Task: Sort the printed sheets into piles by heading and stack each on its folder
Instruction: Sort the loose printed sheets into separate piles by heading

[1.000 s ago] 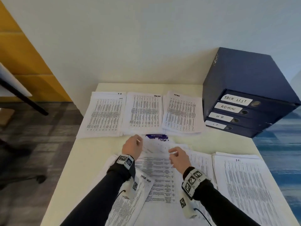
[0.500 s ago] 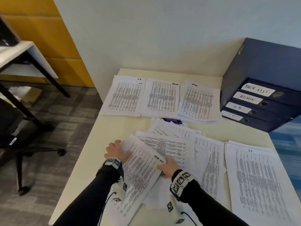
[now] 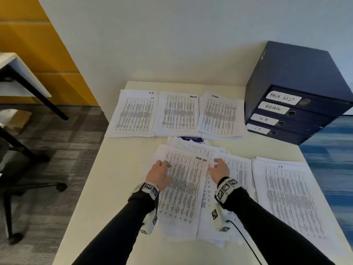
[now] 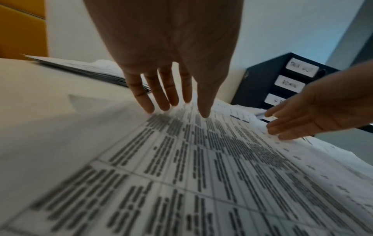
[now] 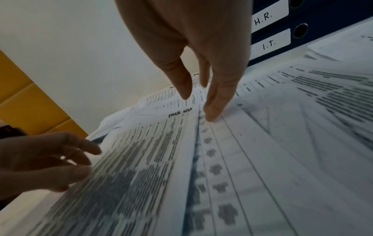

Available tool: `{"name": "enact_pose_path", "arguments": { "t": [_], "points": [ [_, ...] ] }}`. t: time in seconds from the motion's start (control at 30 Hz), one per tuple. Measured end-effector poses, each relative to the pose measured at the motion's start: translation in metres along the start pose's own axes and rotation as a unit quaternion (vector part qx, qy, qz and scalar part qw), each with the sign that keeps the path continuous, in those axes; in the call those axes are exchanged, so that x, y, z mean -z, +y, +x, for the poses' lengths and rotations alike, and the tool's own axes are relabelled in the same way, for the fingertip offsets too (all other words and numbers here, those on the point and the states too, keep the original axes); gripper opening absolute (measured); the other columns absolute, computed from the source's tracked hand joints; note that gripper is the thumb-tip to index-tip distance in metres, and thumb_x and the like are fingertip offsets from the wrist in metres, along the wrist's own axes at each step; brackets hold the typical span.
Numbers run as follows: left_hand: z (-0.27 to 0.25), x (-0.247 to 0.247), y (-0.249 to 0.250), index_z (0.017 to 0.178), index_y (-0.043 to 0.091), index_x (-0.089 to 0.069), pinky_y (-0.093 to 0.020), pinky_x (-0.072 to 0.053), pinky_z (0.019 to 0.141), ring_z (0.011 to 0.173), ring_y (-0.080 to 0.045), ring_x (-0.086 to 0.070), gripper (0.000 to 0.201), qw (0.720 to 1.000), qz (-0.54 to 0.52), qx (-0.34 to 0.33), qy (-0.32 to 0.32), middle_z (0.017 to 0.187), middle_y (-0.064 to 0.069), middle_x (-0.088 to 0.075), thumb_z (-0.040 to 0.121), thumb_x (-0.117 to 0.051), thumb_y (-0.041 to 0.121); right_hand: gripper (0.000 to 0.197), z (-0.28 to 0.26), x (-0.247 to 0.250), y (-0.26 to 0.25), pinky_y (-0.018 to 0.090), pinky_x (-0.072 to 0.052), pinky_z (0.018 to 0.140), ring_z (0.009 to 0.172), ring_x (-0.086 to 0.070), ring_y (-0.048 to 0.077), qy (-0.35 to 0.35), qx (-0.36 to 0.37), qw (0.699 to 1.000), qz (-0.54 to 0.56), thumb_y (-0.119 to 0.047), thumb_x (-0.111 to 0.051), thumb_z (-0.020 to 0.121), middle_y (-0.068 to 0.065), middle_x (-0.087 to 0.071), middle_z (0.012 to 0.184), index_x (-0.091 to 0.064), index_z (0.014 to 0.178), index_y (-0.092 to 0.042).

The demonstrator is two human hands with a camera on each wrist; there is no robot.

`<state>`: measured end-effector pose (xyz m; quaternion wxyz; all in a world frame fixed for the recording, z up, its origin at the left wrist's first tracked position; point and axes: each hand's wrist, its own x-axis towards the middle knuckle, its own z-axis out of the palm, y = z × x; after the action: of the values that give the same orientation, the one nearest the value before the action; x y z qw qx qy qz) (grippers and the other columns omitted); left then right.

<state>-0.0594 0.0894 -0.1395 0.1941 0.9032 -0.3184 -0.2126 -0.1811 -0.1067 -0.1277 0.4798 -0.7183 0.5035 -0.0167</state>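
Observation:
A printed sheet headed TASK LIST (image 3: 184,188) lies squarely on top of the loose heap of sheets (image 3: 235,169) in front of me. My left hand (image 3: 162,169) rests with straight fingers (image 4: 149,103) on the sheet's left edge. My right hand (image 3: 217,165) touches the sheet's right edge with straight fingertips (image 5: 212,115). Neither hand grips anything. Three sorted piles lie at the back: HR (image 3: 133,113), task list (image 3: 177,113) and admin (image 3: 221,115). An IT pile (image 3: 286,197) lies at the right. The dark blue folders (image 3: 298,104) are stacked at the back right, labelled TASK LIST, ADMIN, HR and IT.
The cream table (image 3: 118,178) stands against a white wall; its left edge drops to a grey floor with a black chair base (image 3: 28,184). A purple printed item (image 3: 193,139) peeks from under the heap. A second desk (image 3: 23,77) stands at the far left.
The task list sheet, skewed at the front left half a second ago, now lies straight in the middle. Both hands have slid forward along its side edges.

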Motion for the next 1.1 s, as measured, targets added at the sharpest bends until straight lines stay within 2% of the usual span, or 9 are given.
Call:
{"name": "enact_pose_path", "arguments": {
  "t": [0.13, 0.27, 0.43, 0.53, 0.7, 0.77, 0.87, 0.97, 1.1],
  "points": [
    [0.004, -0.008, 0.009, 0.118, 0.018, -0.047, -0.034, -0.045, 0.09, 0.106, -0.023, -0.048, 0.042, 0.998, 0.036, 0.031, -0.043, 0.115, -0.005, -0.046, 0.084, -0.065, 0.036, 0.031, -0.006, -0.013, 0.019, 0.035, -0.045, 0.098, 0.112, -0.056, 0.028, -0.007, -0.014, 1.0, -0.026, -0.009, -0.051, 0.091, 0.012, -0.058, 0.125, -0.056, 0.122, -0.011],
    [0.01, -0.008, 0.01, 0.114, 0.018, -0.044, -0.032, -0.043, 0.086, 0.103, -0.023, -0.046, 0.047, 0.996, 0.05, 0.039, -0.063, 0.114, -0.006, -0.045, 0.08, -0.07, 0.036, 0.036, -0.016, -0.022, 0.02, 0.04, -0.051, 0.092, 0.105, -0.06, 0.029, -0.006, -0.035, 0.999, 0.02, -0.007, -0.055, 0.088, 0.012, -0.06, 0.119, -0.056, 0.124, -0.007],
    [0.01, -0.009, 0.01, 0.112, 0.017, -0.043, -0.034, -0.046, 0.086, 0.103, -0.022, -0.046, 0.048, 0.996, 0.058, 0.039, -0.059, 0.114, -0.005, -0.045, 0.078, -0.071, 0.036, 0.037, -0.026, -0.025, 0.018, 0.028, -0.045, 0.091, 0.104, -0.057, 0.023, 0.021, 0.031, 0.998, -0.042, -0.008, -0.051, 0.09, 0.009, -0.056, 0.119, -0.054, 0.127, -0.01],
    [0.008, -0.011, 0.011, 0.112, 0.018, -0.042, -0.033, -0.046, 0.084, 0.103, -0.021, -0.045, 0.047, 0.996, 0.058, 0.037, -0.05, 0.113, -0.004, -0.044, 0.079, -0.07, 0.037, 0.035, -0.032, -0.027, 0.016, 0.028, -0.045, 0.089, 0.098, -0.057, 0.019, 0.03, 0.072, 0.994, -0.082, -0.013, -0.051, 0.092, 0.006, -0.048, 0.122, -0.052, 0.127, -0.014],
    [0.01, -0.01, 0.01, 0.112, 0.017, -0.043, -0.033, -0.046, 0.085, 0.102, -0.021, -0.047, 0.043, 0.996, 0.067, 0.032, -0.054, 0.112, -0.004, -0.045, 0.082, -0.067, 0.036, 0.011, -0.03, -0.028, 0.014, 0.029, -0.046, 0.075, 0.083, -0.056, 0.018, 0.035, 0.096, 0.991, -0.092, -0.021, -0.06, 0.089, 0.0, -0.055, 0.094, -0.052, 0.095, -0.017],
    [0.013, -0.008, 0.012, 0.109, 0.016, -0.046, -0.033, -0.046, 0.084, 0.098, -0.022, -0.05, 0.032, 0.997, 0.057, 0.035, -0.042, 0.112, -0.005, -0.048, 0.086, -0.06, 0.034, 0.013, -0.027, -0.029, 0.015, 0.03, -0.045, 0.073, 0.076, -0.054, 0.019, 0.021, 0.082, 0.994, -0.07, -0.021, -0.061, 0.089, -0.001, -0.055, 0.079, -0.05, 0.085, -0.015],
    [0.017, -0.001, 0.012, 0.111, 0.016, -0.049, -0.032, -0.046, 0.08, 0.097, -0.022, -0.052, 0.021, 0.998, 0.044, 0.038, 0.019, 0.114, -0.005, -0.05, 0.093, -0.05, 0.027, 0.017, -0.021, -0.023, 0.021, 0.032, -0.049, 0.076, 0.072, -0.054, 0.019, -0.023, 0.075, 0.995, -0.064, -0.02, -0.065, 0.086, 0.0, -0.053, 0.074, -0.051, 0.078, -0.014],
    [0.026, 0.009, 0.006, 0.126, 0.017, -0.042, -0.032, -0.045, 0.082, 0.112, -0.023, -0.042, 0.036, 0.992, 0.092, 0.031, 0.078, 0.127, -0.006, -0.041, 0.092, -0.05, 0.018, 0.015, -0.015, -0.008, 0.032, 0.027, -0.052, 0.071, 0.072, -0.059, 0.017, -0.089, 0.057, 0.992, -0.072, -0.019, -0.068, 0.084, 0.004, -0.061, 0.079, -0.056, 0.076, -0.014],
    [0.047, 0.026, -0.006, 0.142, 0.02, -0.029, -0.04, -0.041, 0.096, 0.128, -0.027, -0.032, 0.057, 0.99, 0.131, 0.031, 0.046, 0.144, -0.004, -0.03, 0.089, -0.047, 0.007, 0.005, -0.015, 0.003, 0.043, 0.028, -0.056, 0.073, 0.08, -0.067, 0.021, -0.146, 0.033, 0.987, -0.061, -0.011, -0.065, 0.085, 0.011, -0.069, 0.088, -0.064, 0.083, -0.007]
  ]
}}
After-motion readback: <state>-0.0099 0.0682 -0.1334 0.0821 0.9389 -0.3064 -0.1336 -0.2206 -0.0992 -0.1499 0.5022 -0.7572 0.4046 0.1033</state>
